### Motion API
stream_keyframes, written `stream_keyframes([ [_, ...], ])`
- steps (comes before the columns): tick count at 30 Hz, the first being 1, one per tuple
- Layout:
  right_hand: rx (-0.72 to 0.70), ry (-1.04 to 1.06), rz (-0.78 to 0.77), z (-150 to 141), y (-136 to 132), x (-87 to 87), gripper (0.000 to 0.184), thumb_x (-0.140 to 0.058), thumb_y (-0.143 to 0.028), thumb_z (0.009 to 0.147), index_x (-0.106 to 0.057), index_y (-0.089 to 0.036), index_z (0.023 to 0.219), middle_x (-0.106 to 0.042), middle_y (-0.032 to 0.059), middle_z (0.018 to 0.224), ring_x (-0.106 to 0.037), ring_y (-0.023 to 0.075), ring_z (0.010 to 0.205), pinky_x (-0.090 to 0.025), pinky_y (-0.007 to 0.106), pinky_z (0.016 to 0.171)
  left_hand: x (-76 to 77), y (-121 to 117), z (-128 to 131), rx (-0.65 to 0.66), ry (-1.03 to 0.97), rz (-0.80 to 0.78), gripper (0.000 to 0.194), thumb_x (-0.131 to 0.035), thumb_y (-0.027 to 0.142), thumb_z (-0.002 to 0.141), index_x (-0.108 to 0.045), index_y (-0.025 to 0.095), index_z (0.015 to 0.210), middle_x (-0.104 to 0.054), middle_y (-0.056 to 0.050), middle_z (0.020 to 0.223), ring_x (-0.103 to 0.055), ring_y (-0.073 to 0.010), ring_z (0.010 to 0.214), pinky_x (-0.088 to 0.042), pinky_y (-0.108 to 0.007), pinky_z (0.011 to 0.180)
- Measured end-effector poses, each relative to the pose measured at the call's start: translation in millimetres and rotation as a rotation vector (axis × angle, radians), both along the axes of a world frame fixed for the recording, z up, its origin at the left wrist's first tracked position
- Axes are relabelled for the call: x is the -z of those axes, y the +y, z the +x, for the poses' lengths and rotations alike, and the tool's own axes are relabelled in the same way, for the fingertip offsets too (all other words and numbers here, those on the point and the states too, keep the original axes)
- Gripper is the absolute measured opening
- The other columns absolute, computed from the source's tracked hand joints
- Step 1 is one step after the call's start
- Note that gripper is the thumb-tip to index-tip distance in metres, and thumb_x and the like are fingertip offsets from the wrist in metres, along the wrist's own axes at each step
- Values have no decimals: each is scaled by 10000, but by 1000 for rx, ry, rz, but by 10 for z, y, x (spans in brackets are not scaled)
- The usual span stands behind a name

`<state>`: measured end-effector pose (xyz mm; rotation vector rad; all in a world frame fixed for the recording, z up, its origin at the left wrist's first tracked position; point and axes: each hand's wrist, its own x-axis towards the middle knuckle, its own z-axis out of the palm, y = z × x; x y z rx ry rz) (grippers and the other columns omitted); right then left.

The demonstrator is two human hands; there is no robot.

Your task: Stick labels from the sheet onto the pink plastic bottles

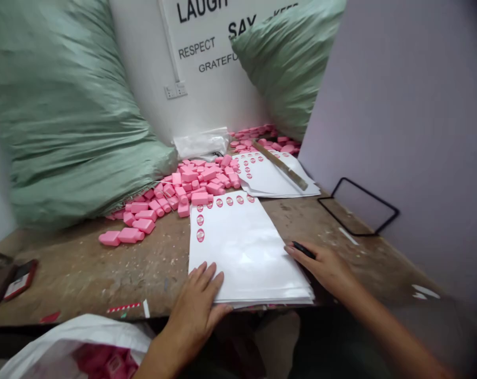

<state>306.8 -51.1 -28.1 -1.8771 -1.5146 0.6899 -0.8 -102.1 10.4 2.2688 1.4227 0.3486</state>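
Note:
My left hand (195, 310) lies flat with its fingers spread on the near edge of a stack of white sheets (242, 252). Oval pink-and-clear stickers run along the stack's top and left margins. My right hand (321, 266) rests at the stack's right edge, its fingers closed around a black pen (304, 250). Beyond the stack, many pink rounded plastic blocks (195, 181) lie heaped on the wooden workbench (84, 279). A second sheet stack (270, 176) sits behind, under a long wooden ruler (280, 164).
Large green woven sacks (65, 116) lean against the white wall behind the bench. A phone (20, 279) lies at the left edge. A white plastic bag (76, 352) holding pink items sits below the near edge. A black wire frame (359, 208) stands against the lilac partition on the right.

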Motion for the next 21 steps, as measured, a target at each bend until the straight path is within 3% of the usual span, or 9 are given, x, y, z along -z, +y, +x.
stream_keyframes([
  [5, 40, 89, -29, -21, -73, -69, 452, -570, -554, 759, -744, -195, 972, -734, 88, 1034, -646, 321, 971, -472, 372, 783, 147, 31, 4, 50, 73, 93, 508, -515, 447, 873, -524, 246, 1339, -480, -115, 1433, -391, -342, 1349, -346, -579, 1077],
  [10, -10, 197, -13, -60, -57, -195, 456, -571, -547, 775, -705, -165, 984, -737, 58, 949, -658, 255, 850, -483, 307, 672, 412, 7, -70, 80, 59, 326, 525, -511, 359, 894, -416, 320, 1409, -490, -74, 1435, -416, -305, 1336, -399, -533, 1051],
  [15, -96, 168, 58, -120, 38, -338, 304, -578, -454, 728, -707, -191, 810, -721, 31, 768, -641, 240, 723, -469, 309, 623, 644, 9, -141, 97, 51, 564, 649, -562, 331, 868, -309, 306, 1465, -480, -88, 1443, -429, -294, 1332, -463, -474, 1003],
  [18, -150, 22, 134, -177, 35, -560, 295, -537, -460, 735, -705, -223, 782, -722, 40, 760, -642, 249, 700, -457, 317, 605, 823, 57, -182, 70, 40, 708, 627, -522, 399, 885, -327, 251, 1463, -503, -113, 1419, -438, -284, 1328, -491, -428, 977],
  [21, -199, -193, 269, -181, 6, -912, 297, -511, -468, 754, -715, -258, 801, -732, 36, 758, -652, 240, 669, -460, 308, 585, 1026, 126, -213, -18, -29, 800, 568, -436, 428, 926, -333, 263, 1459, -594, -101, 1322, -493, -241, 1286, -498, -379, 966],
])
